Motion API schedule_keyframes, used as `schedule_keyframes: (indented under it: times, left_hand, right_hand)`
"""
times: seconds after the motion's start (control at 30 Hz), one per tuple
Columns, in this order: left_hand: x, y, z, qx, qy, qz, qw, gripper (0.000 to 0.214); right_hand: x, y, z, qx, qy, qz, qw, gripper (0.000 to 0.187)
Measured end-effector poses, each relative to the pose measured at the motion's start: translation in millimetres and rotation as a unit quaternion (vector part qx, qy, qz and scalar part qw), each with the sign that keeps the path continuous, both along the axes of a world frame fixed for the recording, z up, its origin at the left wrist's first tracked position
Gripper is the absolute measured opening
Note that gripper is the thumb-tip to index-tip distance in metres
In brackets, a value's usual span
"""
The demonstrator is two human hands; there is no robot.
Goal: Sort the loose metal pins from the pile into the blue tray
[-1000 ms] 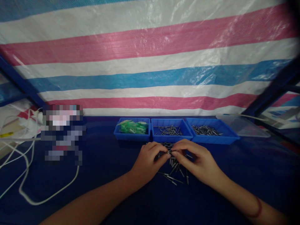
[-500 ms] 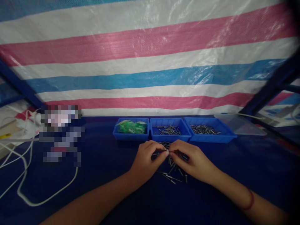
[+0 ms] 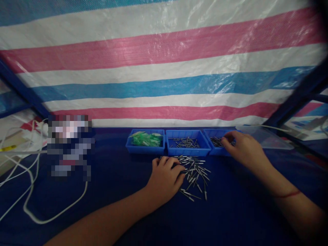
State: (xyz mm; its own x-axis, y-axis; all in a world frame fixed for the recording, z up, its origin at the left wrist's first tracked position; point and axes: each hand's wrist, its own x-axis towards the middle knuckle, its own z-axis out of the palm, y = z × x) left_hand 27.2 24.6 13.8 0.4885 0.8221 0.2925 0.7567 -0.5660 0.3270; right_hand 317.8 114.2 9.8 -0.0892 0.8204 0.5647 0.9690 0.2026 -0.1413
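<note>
My left hand (image 3: pixel 164 176) rests on the dark blue cloth with curled fingers, its fingertips pinching at the left edge of a loose pile of small metal pins (image 3: pixel 196 171). My right hand (image 3: pixel 242 147) reaches over the right blue tray (image 3: pixel 213 149), which holds several metal pins; its fingers are bent down into the tray, and I cannot make out whether they hold a pin. The middle blue tray (image 3: pixel 188 149) holds more pins. The left blue tray (image 3: pixel 145 149) holds green plastic pieces (image 3: pixel 146 139).
A white cable (image 3: pixel 51 213) loops across the cloth at the left, beside a blurred-out object (image 3: pixel 69 147). A clear plastic lid (image 3: pixel 269 140) lies right of the trays. A striped pink, white and blue tarpaulin (image 3: pixel 164 68) closes the back, with dark blue frame bars at both sides.
My right hand left the pile, where both hands had been pinching together, and moved up and right to the right tray. My left hand stayed at the pile.
</note>
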Motion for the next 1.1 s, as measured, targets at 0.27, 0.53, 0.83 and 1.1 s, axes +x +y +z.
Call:
schedule_keyframes:
  times: [0.27, 0.53, 0.83, 1.1]
  left_hand:
    - [1, 1, -1.9, 0.0, -0.009, -0.001, 1.0, 0.011]
    - [2, 4, 1.5, -0.014, -0.066, 0.03, 0.997, 0.014]
    - [0, 6, 3.5, -0.021, -0.147, 0.019, 0.989, 0.013]
    - [-1, 8, 1.3, -0.021, -0.178, 0.011, 0.984, 0.013]
  right_hand:
    - [-37, -23, 12.4, 0.065, 0.024, 0.121, 0.99, 0.014]
    - [-88, -64, 20.8, -0.046, 0.08, 0.277, 0.956, 0.012]
    - [-104, -73, 8.6, -0.138, 0.189, 0.334, 0.913, 0.016]
    - [-105, -74, 8.6, -0.128, 0.263, 0.303, 0.907, 0.014]
